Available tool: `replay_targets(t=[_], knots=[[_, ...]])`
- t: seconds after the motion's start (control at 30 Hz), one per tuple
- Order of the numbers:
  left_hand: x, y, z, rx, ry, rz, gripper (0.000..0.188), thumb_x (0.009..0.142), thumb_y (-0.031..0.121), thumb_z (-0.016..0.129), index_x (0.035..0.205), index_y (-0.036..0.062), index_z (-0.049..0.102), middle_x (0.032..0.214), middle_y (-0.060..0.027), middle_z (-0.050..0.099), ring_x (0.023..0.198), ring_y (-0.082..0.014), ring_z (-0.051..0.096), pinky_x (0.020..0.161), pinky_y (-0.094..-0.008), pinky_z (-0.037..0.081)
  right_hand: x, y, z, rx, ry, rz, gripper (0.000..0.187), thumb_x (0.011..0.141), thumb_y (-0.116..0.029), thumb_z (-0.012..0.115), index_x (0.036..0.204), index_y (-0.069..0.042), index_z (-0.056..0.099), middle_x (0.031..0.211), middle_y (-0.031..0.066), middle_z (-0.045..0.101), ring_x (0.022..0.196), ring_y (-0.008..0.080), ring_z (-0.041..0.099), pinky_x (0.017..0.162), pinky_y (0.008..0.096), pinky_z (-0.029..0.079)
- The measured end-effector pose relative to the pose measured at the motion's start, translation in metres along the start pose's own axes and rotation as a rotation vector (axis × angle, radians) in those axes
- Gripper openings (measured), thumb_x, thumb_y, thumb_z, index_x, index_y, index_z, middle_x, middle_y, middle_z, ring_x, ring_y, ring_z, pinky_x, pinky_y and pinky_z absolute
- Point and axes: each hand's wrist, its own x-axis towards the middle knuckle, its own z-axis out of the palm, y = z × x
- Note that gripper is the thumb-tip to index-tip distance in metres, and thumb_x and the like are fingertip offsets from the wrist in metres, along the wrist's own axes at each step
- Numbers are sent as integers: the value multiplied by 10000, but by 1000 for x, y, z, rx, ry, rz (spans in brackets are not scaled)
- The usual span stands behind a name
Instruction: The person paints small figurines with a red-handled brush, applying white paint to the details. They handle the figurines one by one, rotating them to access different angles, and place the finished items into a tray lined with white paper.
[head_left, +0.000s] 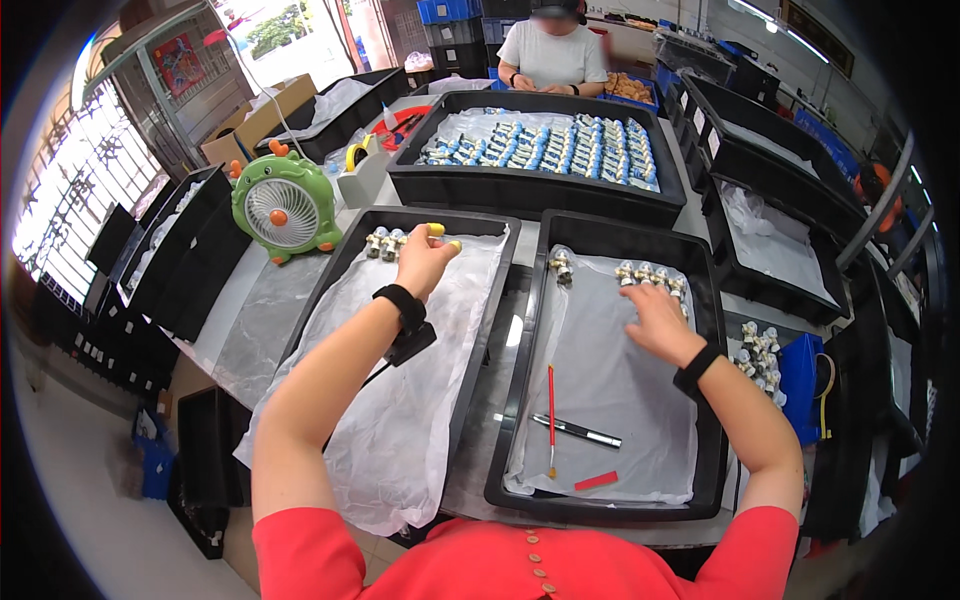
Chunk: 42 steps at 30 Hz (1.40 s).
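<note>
My left hand [425, 262] is over the far end of the left black tray [462, 385], beside a short row of small white-and-gold figurines [386, 243]. Yellow covers sit on two of its fingertips, which are apart with nothing visible between them. In the right black tray [508, 440], my right hand [657, 322] reaches to a cluster of similar figurines [648, 274]. Its thumb and fingers are spread, and the fingertips are close to or touching the nearest pieces. Another figurine group [562, 264] stands at that tray's far left corner. Both trays are lined with white sheet.
A red brush [551, 415], a black-and-silver pen [580, 431] and a red strip [596, 480] lie in the right tray. Behind is a large tray [420, 185] of blue-and-white figurines. A green fan [285, 205] stands left; more figurines [760, 358] lie right. A person [553, 55] sits opposite.
</note>
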Motion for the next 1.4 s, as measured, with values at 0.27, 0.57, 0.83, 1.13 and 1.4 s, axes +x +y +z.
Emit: replay_targets(t=[0.27, 0.57, 0.83, 1.13, 1.4], knots=[[-128, 69, -2, -529, -377, -304, 290, 856, 182, 609, 1118, 94, 521, 935, 24, 544, 791, -67, 529, 692, -227, 399, 26, 44, 24, -173, -198, 88, 586, 548, -101, 767, 1106, -108, 587, 1155, 120, 490, 1100, 336, 461, 938, 442, 399], [-186, 90, 14, -743, -656, -470, 302, 893, 136, 564, 1181, 75, 498, 1026, -7, 555, 846, -73, 540, 731, -209, 435, 20, 35, 7, 13, -198, 9, 628, 558, -113, 770, 1148, -90, 555, 1115, 142, 533, 1068, 318, 512, 929, 385, 424], [-179, 87, 34, -808, -585, -368, 523, 894, 79, 527, 1376, 55, 326, 1326, -76, 419, 1094, -143, 510, 898, -268, 426, -27, -83, -52, 754, 86, -187, 849, 649, -100, 766, 1386, -136, 345, 1198, 77, 511, 1043, 212, 528, 915, 338, 416], [-180, 82, 49, -861, -556, -108, 575, 852, -6, 573, 1373, 44, 335, 1332, -108, 415, 1137, -174, 509, 916, -307, 450, -37, -108, -41, 697, 236, -379, 859, 676, -41, 742, 1406, -112, 293, 1258, 128, 468, 1085, 255, 511, 922, 349, 434], [-174, 75, 54, -891, -598, -116, 528, 868, 45, 582, 1345, 37, 356, 1266, -104, 479, 1069, -189, 562, 915, -310, 457, -40, -105, -29, 609, 340, -423, 928, 654, -23, 766, 1420, -75, 245, 1267, 146, 473, 1132, 273, 502, 928, 360, 434]])
